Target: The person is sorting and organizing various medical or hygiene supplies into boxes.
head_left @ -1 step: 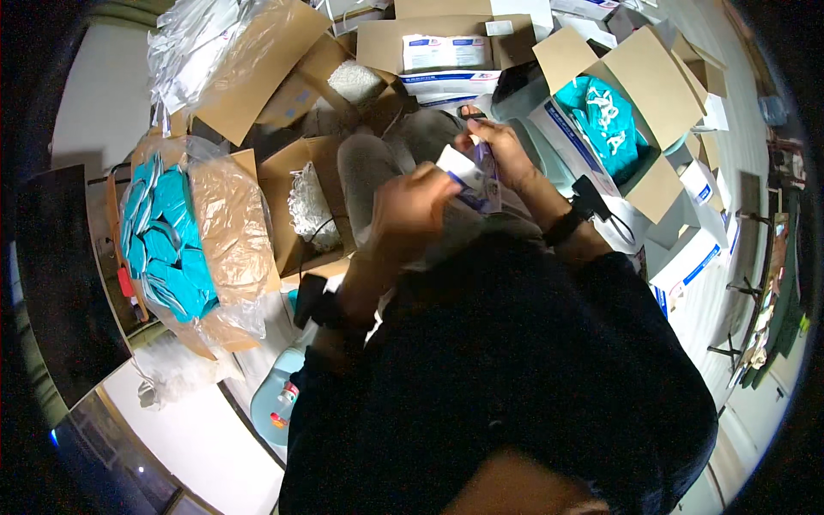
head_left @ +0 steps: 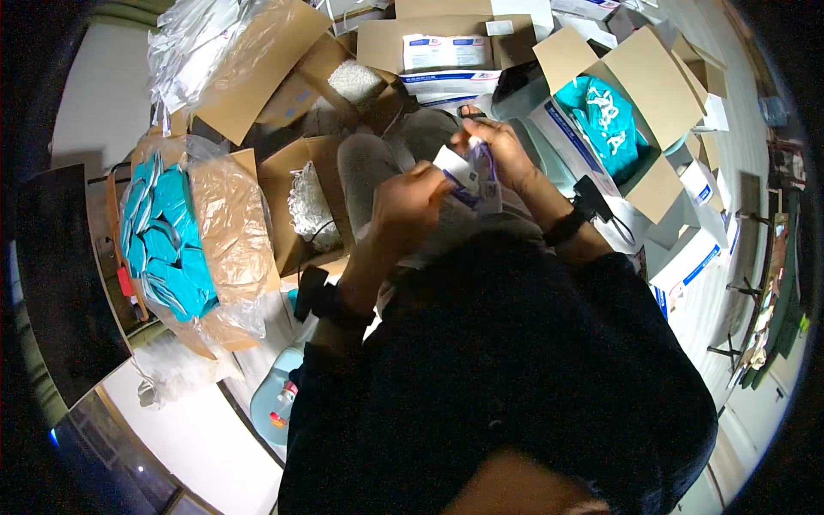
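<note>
Above my lap, a small white and purple printed packet (head_left: 487, 184) is held between both hands. My left hand (head_left: 405, 202) is closed at its left side, next to a white flap (head_left: 455, 165) that sticks up. My right hand (head_left: 506, 154) pinches the packet from the upper right, thumb and fingers near its top edge. Whether the flap and the purple part are one piece, I cannot tell. Right of my right hand, an open cardboard box holds teal bundles (head_left: 605, 129) with white ties.
On the left, an open carton lined with clear plastic (head_left: 236, 219) holds folded teal pieces (head_left: 167, 245). Nearer my knees, another carton contains white cords (head_left: 309, 206). A box with white packs (head_left: 446, 53) stands ahead. A pale blue tub (head_left: 266, 412) with a bottle sits lower left.
My hands and the packet have shifted slightly. The purple part now stands up more plainly beside the white flap; both hands keep their hold.
</note>
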A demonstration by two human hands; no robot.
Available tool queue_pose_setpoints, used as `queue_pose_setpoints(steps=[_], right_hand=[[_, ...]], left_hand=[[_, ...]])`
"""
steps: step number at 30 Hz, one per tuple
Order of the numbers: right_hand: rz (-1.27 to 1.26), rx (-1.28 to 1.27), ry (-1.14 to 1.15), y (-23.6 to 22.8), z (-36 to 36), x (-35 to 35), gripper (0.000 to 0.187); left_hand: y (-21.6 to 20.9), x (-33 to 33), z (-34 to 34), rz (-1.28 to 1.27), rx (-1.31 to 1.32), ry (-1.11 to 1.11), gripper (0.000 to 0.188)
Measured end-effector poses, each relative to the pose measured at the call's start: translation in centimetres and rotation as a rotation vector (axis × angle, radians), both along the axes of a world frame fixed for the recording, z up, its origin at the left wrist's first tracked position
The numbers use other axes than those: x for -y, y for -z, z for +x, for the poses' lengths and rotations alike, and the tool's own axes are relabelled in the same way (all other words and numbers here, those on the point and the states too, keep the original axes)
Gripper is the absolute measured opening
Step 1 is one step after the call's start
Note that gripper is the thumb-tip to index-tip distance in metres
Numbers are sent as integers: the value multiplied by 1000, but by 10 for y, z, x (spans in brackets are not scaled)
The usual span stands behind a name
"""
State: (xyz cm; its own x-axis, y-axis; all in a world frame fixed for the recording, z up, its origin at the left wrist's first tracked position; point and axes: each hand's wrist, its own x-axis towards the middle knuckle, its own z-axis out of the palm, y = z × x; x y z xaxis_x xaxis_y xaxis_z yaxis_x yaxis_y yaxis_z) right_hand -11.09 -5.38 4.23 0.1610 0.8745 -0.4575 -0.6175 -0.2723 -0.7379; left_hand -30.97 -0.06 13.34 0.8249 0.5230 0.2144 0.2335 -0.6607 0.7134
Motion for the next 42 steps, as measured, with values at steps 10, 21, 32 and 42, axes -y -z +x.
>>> queue_pose_setpoints(steps=[10, 21, 32, 42], right_hand=[[350, 438, -186, -23, -22, 4, 12], [245, 579, 13, -12, -47, 5, 18], [-320, 356, 342, 22, 24, -4, 20], [-10, 38, 545, -39, 119, 55, 22]], left_hand=[[26, -1, 3, -113, 51, -147, 17], [54, -11, -7, 216, 43, -86, 20], [-49, 36, 30, 559, 394, 158, 25], [-28, 4, 87, -118, 390, -293, 18]])
